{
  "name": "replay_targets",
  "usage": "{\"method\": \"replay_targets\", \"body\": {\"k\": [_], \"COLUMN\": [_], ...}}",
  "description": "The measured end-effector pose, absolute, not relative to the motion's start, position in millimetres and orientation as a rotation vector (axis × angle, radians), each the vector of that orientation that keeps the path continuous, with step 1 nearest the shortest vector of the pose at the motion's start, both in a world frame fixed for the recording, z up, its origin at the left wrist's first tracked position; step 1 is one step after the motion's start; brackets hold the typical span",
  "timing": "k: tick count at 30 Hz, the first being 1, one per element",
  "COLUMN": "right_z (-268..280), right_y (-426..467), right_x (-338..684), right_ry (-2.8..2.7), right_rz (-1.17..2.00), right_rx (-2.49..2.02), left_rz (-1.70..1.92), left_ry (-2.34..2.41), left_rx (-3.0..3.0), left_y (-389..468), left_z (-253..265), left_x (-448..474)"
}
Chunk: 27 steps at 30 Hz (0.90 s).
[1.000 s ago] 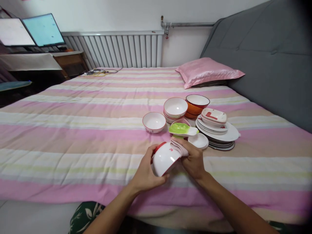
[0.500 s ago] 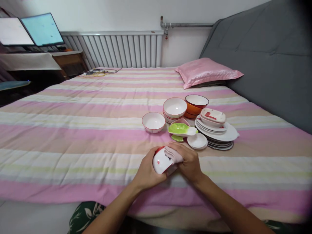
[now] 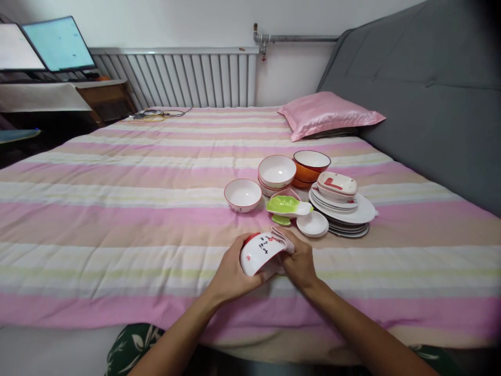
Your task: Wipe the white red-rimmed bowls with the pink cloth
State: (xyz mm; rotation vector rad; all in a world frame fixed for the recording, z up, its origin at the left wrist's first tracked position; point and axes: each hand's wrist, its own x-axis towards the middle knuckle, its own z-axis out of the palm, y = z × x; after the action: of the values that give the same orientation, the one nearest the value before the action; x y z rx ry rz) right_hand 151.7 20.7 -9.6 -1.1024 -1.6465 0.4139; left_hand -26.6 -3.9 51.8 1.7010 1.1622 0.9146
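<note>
Presently, both hands are around one white printed bowl (image 3: 259,255), held tilted above the striped bedspread (image 3: 129,219) close to the bed's near edge, outer wall turned up. The left hand (image 3: 230,272) curls around its nine-o'clock side; the right hand (image 3: 299,261) pinches a folded pink cloth (image 3: 288,241) against its three-o'clock side. Reckoned from that bowl, a red-rimmed bowl (image 3: 242,195) sits just short of twelve, a green-and-white leaf-shaped dish (image 3: 285,204) at one, and a white saucer (image 3: 312,223) at two, near the right knuckles. Farther along two o'clock rises the plate stack (image 3: 367,210), well apart from the gray headboard (image 3: 415,120). From eight to ten, open bedspread runs broadly toward the bed's left edge; at six, only a narrow strip remains before the near edge.
</note>
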Motion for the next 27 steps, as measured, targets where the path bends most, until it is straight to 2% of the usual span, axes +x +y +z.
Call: {"method": "replay_targets", "body": {"k": [9,22,27], "right_z": [23,-2,-10], "right_y": [5,10,13], "right_x": [139,136,137], "right_ry": [-2.004,-1.714,-1.64], "right_rz": [0.084,0.534,0.662], "right_rx": [-0.953,-1.099,-1.153], "left_rz": [0.914,0.799,0.866], "left_ry": [1.124,1.254,1.193], "left_rx": [1.796,1.733,1.661], "left_y": [-2,9,10], "left_z": [53,59,51], "left_x": [-40,-39,-44]}}
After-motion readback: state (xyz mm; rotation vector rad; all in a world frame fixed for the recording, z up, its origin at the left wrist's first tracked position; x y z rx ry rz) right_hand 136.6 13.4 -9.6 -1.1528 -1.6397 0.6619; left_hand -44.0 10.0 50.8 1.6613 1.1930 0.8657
